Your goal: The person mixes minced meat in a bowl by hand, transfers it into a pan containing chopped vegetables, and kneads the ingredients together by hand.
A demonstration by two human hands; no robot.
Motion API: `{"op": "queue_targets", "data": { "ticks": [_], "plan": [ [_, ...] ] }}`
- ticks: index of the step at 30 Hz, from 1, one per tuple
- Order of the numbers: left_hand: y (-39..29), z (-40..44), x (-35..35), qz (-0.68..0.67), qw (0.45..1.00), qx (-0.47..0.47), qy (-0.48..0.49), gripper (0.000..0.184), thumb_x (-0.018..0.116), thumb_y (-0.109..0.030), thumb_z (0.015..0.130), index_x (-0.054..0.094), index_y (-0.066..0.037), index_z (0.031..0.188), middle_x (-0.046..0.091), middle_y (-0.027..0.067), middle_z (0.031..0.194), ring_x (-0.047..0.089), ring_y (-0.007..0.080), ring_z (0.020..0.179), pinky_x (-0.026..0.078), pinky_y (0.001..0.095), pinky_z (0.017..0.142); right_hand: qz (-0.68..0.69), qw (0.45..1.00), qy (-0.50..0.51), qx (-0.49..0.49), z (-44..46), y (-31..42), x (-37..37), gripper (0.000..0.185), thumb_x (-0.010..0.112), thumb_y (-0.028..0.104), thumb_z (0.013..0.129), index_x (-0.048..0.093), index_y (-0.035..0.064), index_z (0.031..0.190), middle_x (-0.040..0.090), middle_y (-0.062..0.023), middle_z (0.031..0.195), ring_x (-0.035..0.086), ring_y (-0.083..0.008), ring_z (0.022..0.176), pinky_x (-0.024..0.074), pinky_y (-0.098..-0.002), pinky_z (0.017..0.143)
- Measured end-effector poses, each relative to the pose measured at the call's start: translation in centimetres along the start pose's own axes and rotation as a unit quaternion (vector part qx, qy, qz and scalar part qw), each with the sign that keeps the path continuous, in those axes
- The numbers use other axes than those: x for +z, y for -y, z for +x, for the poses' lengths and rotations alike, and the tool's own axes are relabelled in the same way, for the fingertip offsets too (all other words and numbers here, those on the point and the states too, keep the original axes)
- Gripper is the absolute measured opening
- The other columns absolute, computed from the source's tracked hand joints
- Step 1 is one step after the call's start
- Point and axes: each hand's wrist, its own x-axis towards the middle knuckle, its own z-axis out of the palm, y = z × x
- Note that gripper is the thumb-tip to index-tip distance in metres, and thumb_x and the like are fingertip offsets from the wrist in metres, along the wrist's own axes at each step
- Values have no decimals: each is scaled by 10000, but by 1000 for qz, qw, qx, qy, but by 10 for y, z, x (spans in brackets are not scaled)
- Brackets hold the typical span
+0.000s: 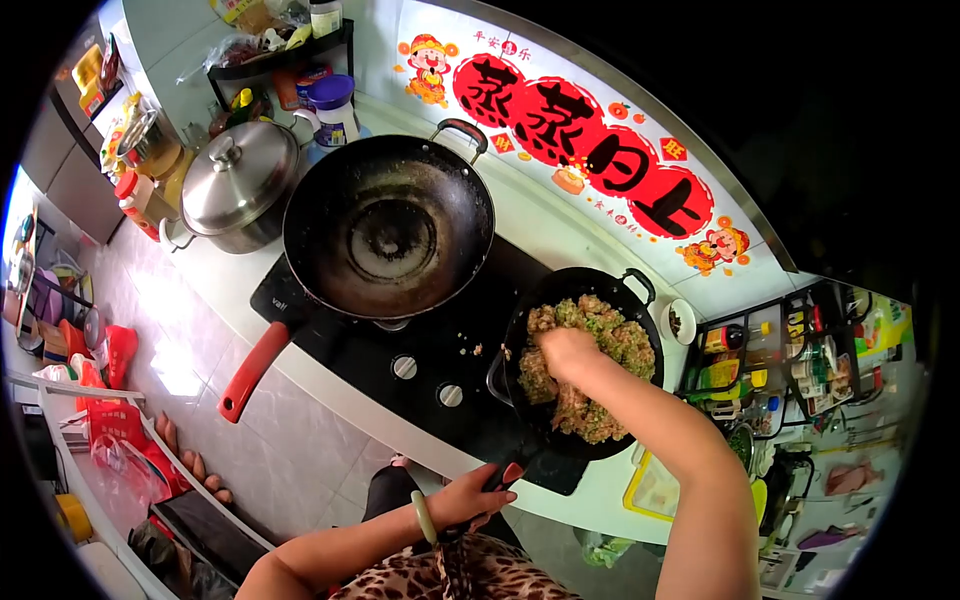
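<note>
My right hand (568,352) is pressed into a pink and green minced meat mixture (610,400) in a black pan (652,368). Its fingers are curled and partly buried. The pan rests at the right end of the black stove top (430,400), with a loop handle at its far side. Below the pan, my left hand (478,500) is wrapped round a dark pan handle (497,478). A pale bangle sits on that wrist. Small bits of the mixture lie on the stove left of the pan.
A large black wok (390,240) with a red handle (253,372) stands on the left burner. Beyond it is a lidded steel pot (240,185). A small white bowl (678,322) sits right of the pan, near racks of bottles (735,375). A yellow-edged tray (655,490) lies at the counter's front.
</note>
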Motion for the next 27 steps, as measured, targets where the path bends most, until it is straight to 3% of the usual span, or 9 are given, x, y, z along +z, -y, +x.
{"op": "queue_targets", "data": {
  "ticks": [2,6,9,12,14,17,19,23,27],
  "plan": [
    [1,2,-4,14,1000,5,3,252,572,-149,850,403,-14,980,443,28,603,406,105,385,323,245,349,-15,1000,12,2,-13,-3,-8,296,579,79,714,597,114,1007,627,-120,930,588,-280,942,487,-380,773],
    [-2,1,-1,9,1000,-1,4,249,570,-151,852,405,-15,979,447,31,606,409,105,385,327,248,346,39,997,33,-59,-74,-21,-6,353,580,138,721,573,187,1070,517,-97,1185,531,-303,1036,475,-399,775],
    [-4,2,-2,5,1000,2,1,243,571,-150,852,408,-17,974,447,30,607,411,104,386,327,247,347,-49,991,-14,-122,-119,-24,-7,506,629,178,688,525,241,1179,343,-89,1352,380,-379,1179,374,-491,913],
    [-3,2,-1,-9,1000,-7,-1,237,573,-147,851,411,-17,965,446,27,605,414,101,391,322,247,349,-68,988,-63,-127,-108,-31,6,589,660,160,659,493,249,1217,272,-114,1387,388,-374,1174,310,-529,957],
    [-1,2,-2,-10,1000,-6,-4,240,578,-147,847,409,-16,958,444,26,600,414,101,390,319,246,348,-37,994,11,-102,-78,-24,-1,672,680,111,633,448,194,1258,207,-134,1411,425,-373,1147,380,-496,914],
    [-2,0,0,7,1000,-10,-5,249,580,-150,844,404,-14,956,444,28,600,416,103,389,322,246,348,-55,990,112,-60,-31,-16,23,515,625,95,666,514,91,1169,243,-140,1394,485,-401,1063,444,-432,863],
    [1,2,-1,0,1000,-9,-6,251,580,-152,844,403,-15,958,444,29,601,416,103,389,324,247,347,-23,999,-18,33,-18,-8,29,462,658,25,628,538,-4,1073,361,-188,1313,557,-364,967,496,-382,772],
    [-2,0,1,4,1000,-5,-9,249,572,-153,849,400,-16,967,445,34,608,416,106,386,334,246,345,95,995,15,30,-6,-11,27,313,562,92,677,561,4,977,600,-208,913,562,-345,920,467,-381,774],
    [0,0,1,24,1000,-15,-9,246,562,-145,854,403,-14,987,451,36,613,416,107,382,338,241,343,155,987,37,16,-38,-12,13,336,559,232,734,573,57,1020,597,-166,992,567,-316,936,456,-376,810]
  ]
}}
